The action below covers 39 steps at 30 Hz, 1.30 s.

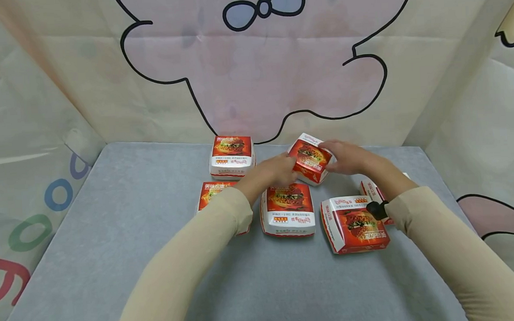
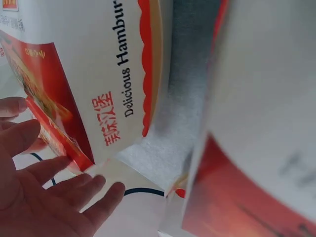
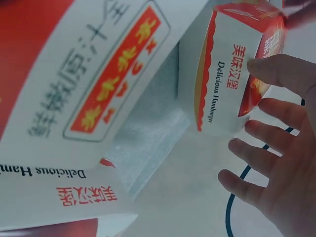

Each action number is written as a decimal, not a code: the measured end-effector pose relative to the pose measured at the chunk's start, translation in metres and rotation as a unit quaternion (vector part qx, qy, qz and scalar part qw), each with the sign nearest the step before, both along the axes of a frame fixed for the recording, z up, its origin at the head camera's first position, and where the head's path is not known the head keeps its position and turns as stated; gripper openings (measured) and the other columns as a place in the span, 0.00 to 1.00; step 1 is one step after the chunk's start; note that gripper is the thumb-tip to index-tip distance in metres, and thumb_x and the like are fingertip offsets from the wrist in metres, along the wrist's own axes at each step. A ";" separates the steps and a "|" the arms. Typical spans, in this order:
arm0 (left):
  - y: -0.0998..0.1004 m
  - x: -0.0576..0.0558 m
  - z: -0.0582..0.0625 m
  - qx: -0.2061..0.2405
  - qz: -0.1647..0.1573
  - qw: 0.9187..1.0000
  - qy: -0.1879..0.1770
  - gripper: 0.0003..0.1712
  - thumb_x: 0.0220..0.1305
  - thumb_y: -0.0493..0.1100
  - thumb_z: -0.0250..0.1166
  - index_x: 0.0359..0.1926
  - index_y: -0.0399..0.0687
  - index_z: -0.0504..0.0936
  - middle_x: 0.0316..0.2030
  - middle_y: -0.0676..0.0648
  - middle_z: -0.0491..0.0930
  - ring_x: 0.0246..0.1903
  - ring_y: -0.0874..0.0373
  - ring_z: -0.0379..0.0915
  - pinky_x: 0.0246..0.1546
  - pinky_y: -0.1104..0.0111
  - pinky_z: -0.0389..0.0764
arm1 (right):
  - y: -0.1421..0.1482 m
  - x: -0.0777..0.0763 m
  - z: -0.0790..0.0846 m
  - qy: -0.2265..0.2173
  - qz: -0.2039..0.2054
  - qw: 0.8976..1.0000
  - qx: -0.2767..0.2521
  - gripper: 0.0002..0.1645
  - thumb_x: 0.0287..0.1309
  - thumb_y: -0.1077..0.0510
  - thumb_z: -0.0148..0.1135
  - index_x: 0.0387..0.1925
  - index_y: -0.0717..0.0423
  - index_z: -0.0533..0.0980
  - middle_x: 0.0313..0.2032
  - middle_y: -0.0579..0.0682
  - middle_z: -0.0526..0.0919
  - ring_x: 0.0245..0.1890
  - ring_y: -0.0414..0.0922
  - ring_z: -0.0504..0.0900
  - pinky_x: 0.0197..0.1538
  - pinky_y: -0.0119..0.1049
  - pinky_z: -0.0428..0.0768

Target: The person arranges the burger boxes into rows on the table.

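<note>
Around two hands [image 1: 279,171]: six boxes [image 1: 310,158].

The count taken from the head view stands at six boxes [image 1: 231,148] [image 1: 210,189] [image 1: 287,210] [image 1: 310,156] [image 1: 359,223] [image 1: 369,188], two hands [image 1: 279,170] [image 1: 347,156], two sleeves [image 1: 188,256] [image 1: 458,247], one table [image 1: 145,200], one black wrist fitting [image 1: 377,210] and one bow [image 1: 264,8] printed on the backdrop [image 1: 441,20]

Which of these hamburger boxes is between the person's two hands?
The slanted hamburger box at the back, behind the middle box; only it sits between the left hand and right hand.
</note>
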State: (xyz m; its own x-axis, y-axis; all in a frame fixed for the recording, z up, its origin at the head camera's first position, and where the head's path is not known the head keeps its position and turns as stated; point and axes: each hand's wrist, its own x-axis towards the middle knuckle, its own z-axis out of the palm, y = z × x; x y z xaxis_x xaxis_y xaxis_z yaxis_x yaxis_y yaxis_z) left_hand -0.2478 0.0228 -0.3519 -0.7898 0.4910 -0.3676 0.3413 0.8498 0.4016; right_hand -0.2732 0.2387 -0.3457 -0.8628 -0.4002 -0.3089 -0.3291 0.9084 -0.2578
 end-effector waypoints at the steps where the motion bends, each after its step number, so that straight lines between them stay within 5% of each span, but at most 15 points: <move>1: 0.001 0.000 0.000 -0.002 0.004 1.000 0.003 0.34 0.75 0.52 0.54 0.77 0.49 0.59 0.77 0.42 0.50 0.74 0.48 0.51 0.70 0.53 0.60 | -0.001 0.000 0.000 0.001 -0.001 1.000 0.002 0.40 0.62 0.58 0.65 0.70 0.68 0.61 0.69 0.71 0.62 0.69 0.68 0.60 0.67 0.64 0.61; 6: 0.010 0.003 -0.001 -0.019 -0.009 0.999 0.028 0.35 0.74 0.53 0.54 0.77 0.57 0.57 0.78 0.45 0.45 0.77 0.47 0.39 0.71 0.47 0.54 | -0.003 0.002 -0.001 0.011 0.001 1.000 0.003 0.40 0.61 0.57 0.65 0.68 0.71 0.62 0.67 0.72 0.64 0.68 0.68 0.62 0.66 0.63 0.63; 12: 0.019 0.010 0.000 -0.050 -0.062 0.996 0.030 0.33 0.76 0.55 0.52 0.78 0.63 0.57 0.78 0.49 0.47 0.76 0.48 0.42 0.70 0.44 0.54 | -0.006 0.005 -0.001 0.018 0.000 1.000 0.013 0.39 0.62 0.55 0.64 0.68 0.72 0.63 0.66 0.73 0.64 0.67 0.69 0.64 0.65 0.63 0.64; 23: 0.019 0.013 -0.002 -0.042 -0.056 0.997 0.031 0.29 0.77 0.53 0.48 0.76 0.66 0.60 0.78 0.47 0.47 0.76 0.48 0.46 0.71 0.46 0.54 | -0.008 0.008 0.004 0.045 0.005 0.999 0.020 0.32 0.65 0.54 0.61 0.65 0.69 0.67 0.60 0.72 0.70 0.58 0.68 0.73 0.59 0.64 0.70; 39: 0.008 0.008 0.003 -0.021 -0.061 0.998 0.018 0.28 0.77 0.50 0.47 0.76 0.60 0.62 0.77 0.47 0.50 0.75 0.51 0.48 0.71 0.46 0.55 | -0.008 0.004 0.002 0.050 0.026 0.998 -0.003 0.34 0.67 0.64 0.54 0.72 0.64 0.61 0.71 0.71 0.57 0.70 0.69 0.59 0.66 0.64 0.61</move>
